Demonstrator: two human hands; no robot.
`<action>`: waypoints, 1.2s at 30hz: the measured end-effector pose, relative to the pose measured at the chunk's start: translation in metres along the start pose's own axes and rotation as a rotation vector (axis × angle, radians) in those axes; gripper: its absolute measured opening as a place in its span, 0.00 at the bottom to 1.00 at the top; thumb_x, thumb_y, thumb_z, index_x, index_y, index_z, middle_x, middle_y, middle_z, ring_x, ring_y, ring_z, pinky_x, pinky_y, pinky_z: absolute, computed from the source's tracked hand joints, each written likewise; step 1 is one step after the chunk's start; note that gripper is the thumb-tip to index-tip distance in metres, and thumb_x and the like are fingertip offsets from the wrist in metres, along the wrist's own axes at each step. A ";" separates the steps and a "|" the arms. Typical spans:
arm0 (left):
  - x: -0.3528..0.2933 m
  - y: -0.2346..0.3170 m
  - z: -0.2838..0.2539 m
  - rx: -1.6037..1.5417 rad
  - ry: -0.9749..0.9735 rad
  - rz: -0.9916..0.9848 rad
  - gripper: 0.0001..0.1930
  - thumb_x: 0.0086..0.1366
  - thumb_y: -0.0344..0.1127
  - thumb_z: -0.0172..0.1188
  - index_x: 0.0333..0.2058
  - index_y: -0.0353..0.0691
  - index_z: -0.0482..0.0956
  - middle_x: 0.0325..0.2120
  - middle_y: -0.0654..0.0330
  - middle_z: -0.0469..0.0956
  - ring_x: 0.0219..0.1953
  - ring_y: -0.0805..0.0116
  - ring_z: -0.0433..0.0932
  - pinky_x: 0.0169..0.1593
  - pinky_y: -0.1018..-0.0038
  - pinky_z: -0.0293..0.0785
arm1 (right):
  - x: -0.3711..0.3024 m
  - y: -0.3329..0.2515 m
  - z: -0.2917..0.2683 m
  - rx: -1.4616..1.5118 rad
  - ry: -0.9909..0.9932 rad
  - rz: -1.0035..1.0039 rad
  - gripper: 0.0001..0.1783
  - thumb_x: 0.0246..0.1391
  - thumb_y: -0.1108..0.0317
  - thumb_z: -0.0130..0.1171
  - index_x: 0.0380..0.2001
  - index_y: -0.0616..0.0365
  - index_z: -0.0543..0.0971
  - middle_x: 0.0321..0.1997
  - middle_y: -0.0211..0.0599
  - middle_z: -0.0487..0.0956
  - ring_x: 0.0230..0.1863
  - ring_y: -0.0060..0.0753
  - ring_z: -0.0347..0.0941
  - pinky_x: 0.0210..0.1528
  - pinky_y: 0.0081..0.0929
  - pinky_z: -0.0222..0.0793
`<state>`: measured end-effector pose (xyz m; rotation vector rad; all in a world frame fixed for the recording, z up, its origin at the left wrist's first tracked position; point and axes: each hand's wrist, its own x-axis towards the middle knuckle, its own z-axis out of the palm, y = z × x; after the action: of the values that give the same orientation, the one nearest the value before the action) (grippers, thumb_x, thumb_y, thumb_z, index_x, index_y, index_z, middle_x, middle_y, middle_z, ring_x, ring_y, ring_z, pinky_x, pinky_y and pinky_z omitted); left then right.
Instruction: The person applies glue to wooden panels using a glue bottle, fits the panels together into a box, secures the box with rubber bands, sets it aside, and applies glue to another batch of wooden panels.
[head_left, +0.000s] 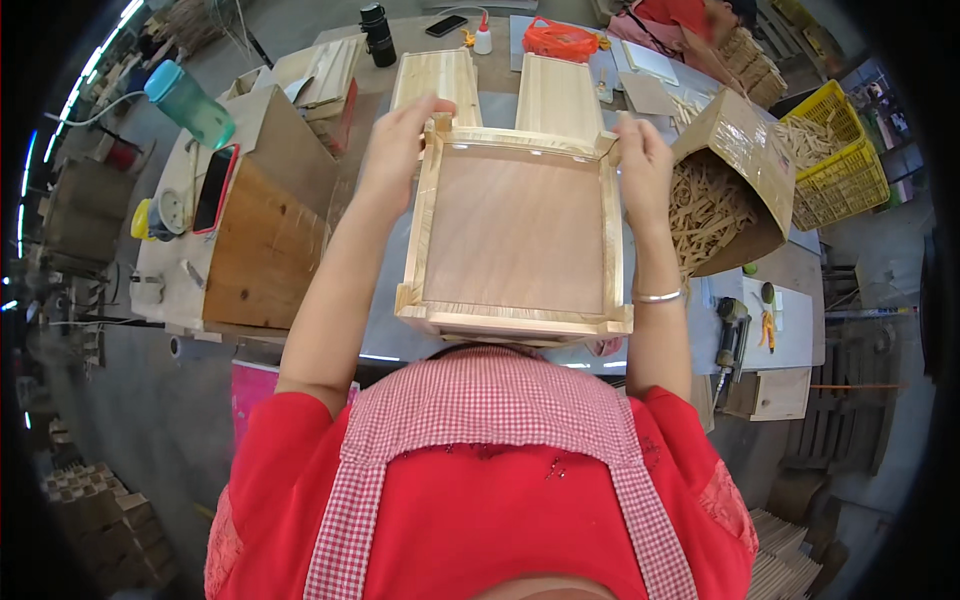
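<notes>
A pale wooden box (518,235) with a thin plywood panel set inside a raised frame lies in front of me, its corner posts sticking up a little. My left hand (400,150) is curled around its far left corner. At the far right corner, the fingers of my right hand (645,165) are bent in against the frame. Just beyond the box lie a stack of light boards (437,78) on the left and another stack of light boards (560,95) on the right. What lies beneath the box is hidden.
On the right, a cardboard carton (745,150) tipped sideways spills wooden strips, near a yellow crate (835,150). A power tool (732,330) lies closer. A wooden case (262,250), phone (215,190) and teal bottle (190,105) are on the left. Another person (680,40) sits across the table.
</notes>
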<state>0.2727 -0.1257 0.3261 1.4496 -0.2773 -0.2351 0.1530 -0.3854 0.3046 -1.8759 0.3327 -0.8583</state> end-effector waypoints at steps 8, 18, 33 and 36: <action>0.013 -0.019 0.013 0.172 -0.122 0.064 0.22 0.74 0.45 0.46 0.30 0.34 0.82 0.30 0.61 0.80 0.35 0.74 0.74 0.45 0.74 0.69 | -0.012 0.001 0.010 0.234 0.009 0.043 0.19 0.65 0.64 0.53 0.22 0.62 0.66 0.21 0.24 0.65 0.27 0.16 0.57 0.28 0.25 0.58; -0.005 -0.013 0.020 0.173 -0.125 0.000 0.24 0.74 0.45 0.44 0.30 0.34 0.81 0.30 0.60 0.80 0.35 0.74 0.74 0.46 0.73 0.69 | -0.025 -0.006 -0.002 0.178 0.021 0.021 0.19 0.64 0.66 0.51 0.20 0.60 0.62 0.20 0.24 0.61 0.26 0.14 0.55 0.26 0.25 0.56; -0.005 -0.005 -0.006 0.060 0.092 -0.016 0.22 0.74 0.44 0.44 0.25 0.36 0.76 0.29 0.58 0.79 0.32 0.73 0.73 0.40 0.72 0.71 | -0.057 -0.033 -0.031 0.170 -0.003 0.101 0.18 0.68 0.58 0.50 0.39 0.65 0.78 0.31 0.28 0.75 0.28 0.17 0.64 0.30 0.21 0.61; -0.004 -0.011 -0.027 -0.076 0.326 0.019 0.22 0.74 0.43 0.44 0.25 0.35 0.76 0.28 0.59 0.77 0.29 0.73 0.72 0.37 0.71 0.71 | -0.094 -0.055 -0.035 0.086 -0.051 0.116 0.16 0.68 0.60 0.51 0.39 0.64 0.78 0.31 0.27 0.75 0.26 0.14 0.64 0.27 0.17 0.60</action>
<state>0.2783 -0.0998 0.3126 1.3847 -0.0166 0.0078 0.0542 -0.3299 0.3226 -1.7779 0.3639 -0.7335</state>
